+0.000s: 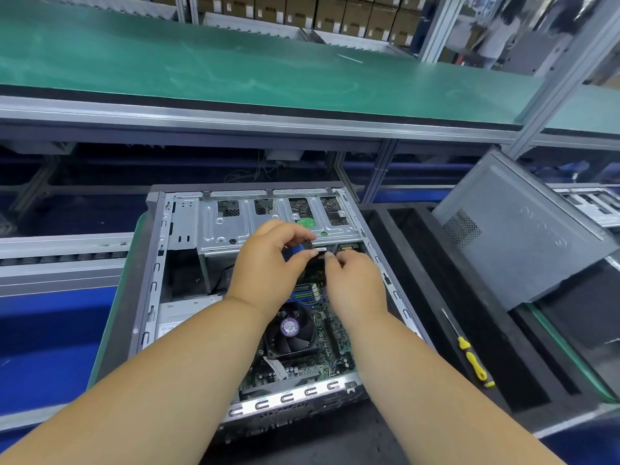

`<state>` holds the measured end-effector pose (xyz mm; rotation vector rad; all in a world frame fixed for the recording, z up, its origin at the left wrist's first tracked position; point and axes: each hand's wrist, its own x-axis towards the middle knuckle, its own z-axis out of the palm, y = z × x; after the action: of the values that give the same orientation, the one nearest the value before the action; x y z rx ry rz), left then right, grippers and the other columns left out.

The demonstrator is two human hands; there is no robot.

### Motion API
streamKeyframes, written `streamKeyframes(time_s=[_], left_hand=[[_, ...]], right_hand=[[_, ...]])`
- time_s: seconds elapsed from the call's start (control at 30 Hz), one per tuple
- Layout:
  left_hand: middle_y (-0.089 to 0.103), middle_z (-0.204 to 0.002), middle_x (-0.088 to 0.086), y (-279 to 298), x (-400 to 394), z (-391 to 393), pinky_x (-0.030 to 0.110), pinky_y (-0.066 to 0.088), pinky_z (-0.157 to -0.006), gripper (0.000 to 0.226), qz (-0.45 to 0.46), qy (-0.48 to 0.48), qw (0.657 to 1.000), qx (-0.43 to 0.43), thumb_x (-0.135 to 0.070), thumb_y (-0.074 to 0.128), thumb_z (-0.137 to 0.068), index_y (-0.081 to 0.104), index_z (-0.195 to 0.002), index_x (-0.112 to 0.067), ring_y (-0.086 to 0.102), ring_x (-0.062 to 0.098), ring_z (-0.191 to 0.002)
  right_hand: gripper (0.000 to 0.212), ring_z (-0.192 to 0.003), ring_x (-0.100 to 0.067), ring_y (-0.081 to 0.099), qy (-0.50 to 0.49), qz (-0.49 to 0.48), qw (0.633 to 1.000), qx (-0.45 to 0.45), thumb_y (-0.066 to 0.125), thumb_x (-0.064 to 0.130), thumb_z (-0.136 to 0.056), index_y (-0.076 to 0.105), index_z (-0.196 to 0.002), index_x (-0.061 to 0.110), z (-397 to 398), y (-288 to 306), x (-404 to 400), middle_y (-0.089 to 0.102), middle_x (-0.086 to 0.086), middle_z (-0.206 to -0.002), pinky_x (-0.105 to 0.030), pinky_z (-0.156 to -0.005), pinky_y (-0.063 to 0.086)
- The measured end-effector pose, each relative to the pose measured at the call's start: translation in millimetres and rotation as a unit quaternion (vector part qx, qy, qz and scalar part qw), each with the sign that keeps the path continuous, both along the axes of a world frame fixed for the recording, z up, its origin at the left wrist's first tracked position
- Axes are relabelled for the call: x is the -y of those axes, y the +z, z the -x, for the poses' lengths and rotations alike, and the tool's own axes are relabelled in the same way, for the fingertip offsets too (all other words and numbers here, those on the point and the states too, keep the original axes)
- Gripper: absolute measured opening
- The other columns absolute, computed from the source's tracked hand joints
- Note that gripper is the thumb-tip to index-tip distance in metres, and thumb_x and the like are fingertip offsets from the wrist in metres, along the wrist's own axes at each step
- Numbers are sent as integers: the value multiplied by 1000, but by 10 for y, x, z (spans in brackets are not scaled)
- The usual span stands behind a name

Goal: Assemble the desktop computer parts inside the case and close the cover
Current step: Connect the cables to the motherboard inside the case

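An open desktop case (157, 263) lies flat in front of me, with the motherboard (330, 347) and a black CPU fan (292, 333) showing inside. My left hand (268, 270) pinches a blue connector (295, 255) just under the metal drive cage (241, 226). My right hand (355, 283) sits beside it, fingers curled and pinching a small dark cable end (330, 255) that meets the blue part. The grey side cover (516, 236) leans tilted at the right, off the case.
A yellow-handled screwdriver (471, 357) lies on black foam (436, 297) right of the case. A green shelf (235, 62) runs overhead across the back. Roller conveyor rails (60, 256) sit at left. A person stands far back right by stacked boxes.
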<state>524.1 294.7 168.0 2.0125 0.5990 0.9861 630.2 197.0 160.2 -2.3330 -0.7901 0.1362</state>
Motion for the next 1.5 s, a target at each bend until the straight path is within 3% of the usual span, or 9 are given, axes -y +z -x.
streamKeyframes(time_s=[0.17,0.3,0.43,0.67,0.8,0.93,1.13,1.37,1.5], left_hand=[[63,-93,-13,-72,-21,-20,5,41,-77,23,23,-12,998,-60,-19,78,-80,72,-98,-32,57,-3,-88],[65,-87,-9,-143,-32,-58,13,46,-71,25,135,-32,984,-109,-22,79,-80,64,-96,-35,60,1,-76],[65,-70,-10,-171,-51,-84,9,45,-60,17,270,-24,960,-76,-17,79,-80,64,-87,-22,58,-2,-61],[69,-71,9,-145,-28,-95,18,52,-53,4,495,-74,866,-9,-2,66,-89,64,-85,-3,66,10,-56],[72,-65,4,-174,-15,-128,19,53,-49,10,528,-64,847,-25,-2,62,-91,64,-82,-6,68,9,-55],[71,-74,8,-217,0,-158,21,55,-55,11,502,-57,860,-71,-11,66,-91,62,-82,-6,66,15,-65],[74,-101,11,-251,15,-143,41,53,-94,4,369,-108,903,-189,-7,72,-85,72,-85,-11,68,24,-92],[71,-85,-1,-252,36,-141,30,51,-68,6,273,-105,921,-259,-24,77,-80,71,-81,-26,63,15,-78],[70,-79,-4,-240,53,-136,29,49,-68,6,254,-129,917,-278,-24,76,-80,71,-78,-26,59,13,-71]], right_hand=[[46,-62,-26,46,19,104,994,9,55,37,-96,40,-57,18,-28,-1,-27,44,1,-58,-28,-46,21],[22,-63,-13,50,17,33,997,-72,64,29,-88,53,-70,22,-11,-51,-46,55,6,-69,-27,-51,31],[20,-74,-13,57,41,-208,879,-427,56,5,-95,70,-97,19,15,9,-46,68,0,-88,-23,-68,47],[24,-74,-12,56,4,-227,780,-583,56,14,-100,66,-119,4,32,0,-17,65,-3,-84,-23,-72,50],[18,-71,-12,56,-18,-203,781,-590,57,24,-100,66,-91,11,41,-9,-21,63,-3,-80,-22,-73,50],[17,-66,-7,54,-48,-176,818,-545,60,28,-99,69,-91,17,27,-47,-25,67,2,-82,-20,-67,47],[13,-65,-12,63,-97,-190,855,-472,48,19,-105,58,-101,12,7,-63,-43,68,-2,-81,-23,-61,53],[16,-66,-13,44,-136,-192,894,-381,41,16,-106,56,-104,14,-106,-100,-78,51,0,-74,-26,-62,38],[18,-71,-12,47,-144,-210,872,-418,41,13,-106,59,-106,13,-140,-123,-133,55,0,-75,-36,-82,38]])
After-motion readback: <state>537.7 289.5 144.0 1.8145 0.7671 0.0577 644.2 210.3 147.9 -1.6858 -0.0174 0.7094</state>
